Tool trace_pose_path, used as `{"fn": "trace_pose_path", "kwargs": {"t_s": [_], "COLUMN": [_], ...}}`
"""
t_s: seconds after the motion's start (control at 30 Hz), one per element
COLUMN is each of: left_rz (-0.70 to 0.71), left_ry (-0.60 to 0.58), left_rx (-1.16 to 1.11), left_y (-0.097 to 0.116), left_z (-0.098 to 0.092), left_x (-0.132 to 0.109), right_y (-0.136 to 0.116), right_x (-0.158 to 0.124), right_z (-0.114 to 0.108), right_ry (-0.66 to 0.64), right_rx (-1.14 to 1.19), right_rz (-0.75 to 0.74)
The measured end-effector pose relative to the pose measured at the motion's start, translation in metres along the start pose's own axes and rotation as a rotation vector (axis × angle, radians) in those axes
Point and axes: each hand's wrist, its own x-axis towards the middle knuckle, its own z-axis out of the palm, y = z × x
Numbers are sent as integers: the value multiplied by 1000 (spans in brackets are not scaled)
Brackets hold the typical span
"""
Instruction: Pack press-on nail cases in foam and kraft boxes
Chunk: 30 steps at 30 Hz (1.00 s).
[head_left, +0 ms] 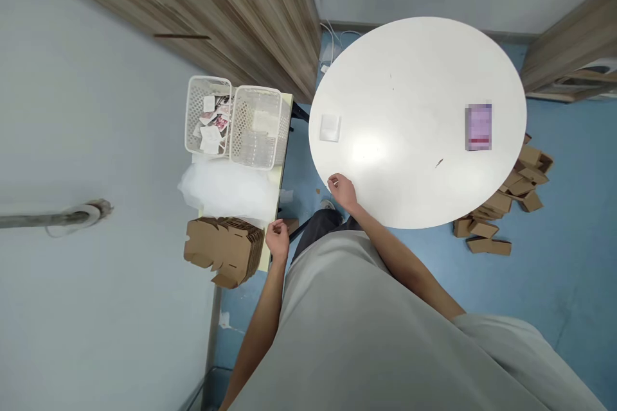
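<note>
My left hand [277, 241] hangs with loosely curled fingers beside a stack of flat-folded cardboard boxes [224, 247] on the narrow side table. I see nothing in it, and a small gap seems to part it from the boxes. At the near left edge of the white oval table [424, 77], my right hand [342, 191] is half closed, its fingertips turned in and nothing visible between them. Just beyond it on the tabletop lies a small clear square plastic piece [330, 128]. A purple packet [479, 127], blurred into blocks, rests at the table's right side.
Two white plastic baskets stand on the side table: one [187, 115] holds printed cards, the other [282, 135] clear plastic cases. White filmy packing material [231, 189] lies between baskets and boxes. Folded cardboard boxes [523, 180] are heaped on the floor at right. Wooden cabinets [250, 6] stand behind.
</note>
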Motion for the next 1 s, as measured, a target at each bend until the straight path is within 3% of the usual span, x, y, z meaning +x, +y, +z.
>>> {"fn": "trace_pose_path", "kwargs": {"t_s": [0.23, 0.4, 0.57, 0.7, 0.83, 1.0], "left_rz": [70, 219, 275, 289, 224, 219], "left_ry": [-36, 16, 170, 263, 138, 27], "left_rx": [-195, -224, -219, -19, 135, 140], "left_y": [-16, -32, -75, -119, -161, -191], "left_z": [4, -17, -65, -107, -129, -126], "left_x": [2, 7, 16, 32, 45, 44], "right_y": [-14, -24, -29, -28, -26, -28], "right_x": [-27, -45, -78, -105, -123, -134], "right_z": [13, 44, 88, 125, 153, 169], "right_ry": [-11, -15, -59, -106, -157, -203], "right_rx": [-19, -70, -134, -182, -242, -319], "right_rz": [-90, -158, -273, -311, -338, -373]}}
